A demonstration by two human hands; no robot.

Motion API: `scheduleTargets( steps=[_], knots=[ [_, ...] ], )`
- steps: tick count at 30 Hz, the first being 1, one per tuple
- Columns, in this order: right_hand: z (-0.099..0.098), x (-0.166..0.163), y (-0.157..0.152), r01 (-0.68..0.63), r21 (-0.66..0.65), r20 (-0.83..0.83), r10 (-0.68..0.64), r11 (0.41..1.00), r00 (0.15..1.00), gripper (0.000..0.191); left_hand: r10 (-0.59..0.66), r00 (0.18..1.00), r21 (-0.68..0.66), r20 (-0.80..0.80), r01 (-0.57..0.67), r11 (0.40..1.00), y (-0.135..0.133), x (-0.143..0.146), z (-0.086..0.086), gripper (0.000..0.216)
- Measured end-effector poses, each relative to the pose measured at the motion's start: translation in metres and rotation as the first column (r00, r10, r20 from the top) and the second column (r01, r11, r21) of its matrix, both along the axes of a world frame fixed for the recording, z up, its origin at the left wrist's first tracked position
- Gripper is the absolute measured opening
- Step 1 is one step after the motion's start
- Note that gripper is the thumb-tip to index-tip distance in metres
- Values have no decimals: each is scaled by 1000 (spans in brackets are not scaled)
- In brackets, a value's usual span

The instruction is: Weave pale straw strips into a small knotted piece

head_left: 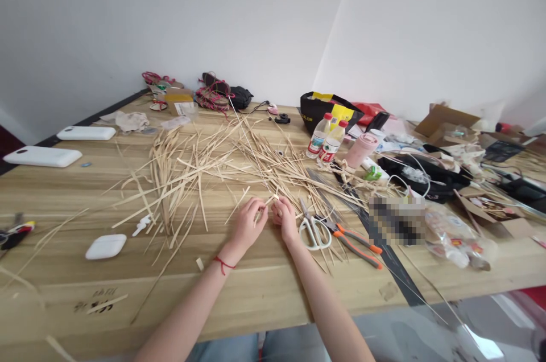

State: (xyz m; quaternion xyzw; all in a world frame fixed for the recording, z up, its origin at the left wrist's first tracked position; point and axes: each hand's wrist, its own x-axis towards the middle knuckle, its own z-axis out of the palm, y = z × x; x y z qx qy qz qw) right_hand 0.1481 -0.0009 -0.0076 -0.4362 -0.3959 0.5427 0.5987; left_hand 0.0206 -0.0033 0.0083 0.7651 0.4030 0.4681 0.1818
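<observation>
Straw-coloured and slender, a pale strip [270,200] sits at the fingertips of two bare hands, just above the table [256,308] near its front edge. The left hand [251,219] has its grip pinched on the strip, fingers curled; the right hand [285,217], just beside it, appears to close its grip on the other end, though the fingers hide the exact hold. One thin white line [249,145] slants from the back down to the fingertips; whether it is held cannot be told. The step in hand looks like fine two-handed working of the strip, and I judge that the next move calls for a firm pinch on one side and small finger motions on the other.

Ahead of the hands spreads a loose heap of straw strips [164,185], too tangled to count. Just right of the right hand lie one pair of scissors [314,229] and one pair of orange-handled pliers [357,250]. Farther out: two bottles [333,145], one pink cup [362,150], one black and yellow bag [312,114]; on the left, one white case [106,246] and two white oblong devices [42,156].
</observation>
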Motion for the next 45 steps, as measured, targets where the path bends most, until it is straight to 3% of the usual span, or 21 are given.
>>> scheduleTargets(
  steps=[7,10,15,25,31,39,45],
  knots=[
    [-3,-1,1,-2,-11,-24,2,1000,1000,26,41,982,-180,183,-7,984,4,-1,-10,19],
    [-3,-2,1,9,-13,-9,-9,1000,1000,27,-30,947,-310,320,135,941,7,2,-15,23],
    [-5,-3,1,33,-16,0,-33,999,999,29,-97,820,-457,564,408,790,9,10,-15,33],
    [4,-2,-3,98,8,57,-99,995,993,30,-170,796,-548,581,537,642,4,9,-6,26],
    [-2,-1,-2,119,0,4,-119,993,993,29,-200,761,-554,617,600,578,2,9,-1,28],
    [-8,1,3,149,53,-23,-148,987,989,27,-172,783,-575,598,568,588,6,1,-3,35],
    [-6,0,2,121,97,57,-127,988,990,26,-138,841,-574,523,467,673,6,4,-5,31]
  ],
)
